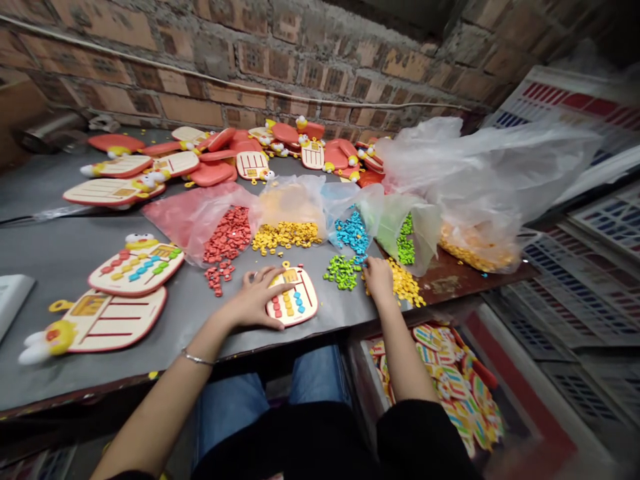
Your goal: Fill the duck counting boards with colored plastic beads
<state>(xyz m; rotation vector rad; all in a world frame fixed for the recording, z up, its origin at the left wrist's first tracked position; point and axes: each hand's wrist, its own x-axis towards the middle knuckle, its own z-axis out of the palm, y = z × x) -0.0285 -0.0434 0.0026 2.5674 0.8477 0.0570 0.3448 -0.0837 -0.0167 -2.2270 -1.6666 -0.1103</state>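
My left hand (255, 299) lies on a small cream toy abacus board (295, 301) near the table's front edge, fingers spread over its left side. The board carries a few yellow, red and blue beads. My right hand (379, 279) reaches into loose beads, between the green bead pile (341, 272) and the yellow bead pile (404, 284), fingers curled down in a pinch. What it pinches is hidden. Behind lie red beads (227, 241), orange-yellow beads (286, 235) and blue beads (352, 231), each spilling from a plastic bag.
Two duck-shaped boards (136, 267) (103, 325) lie at the left. A heap of unfilled boards (215, 160) sits by the brick wall. A large clear bag (480, 180) fills the right. A crate of finished boards (450, 387) stands below the table edge.
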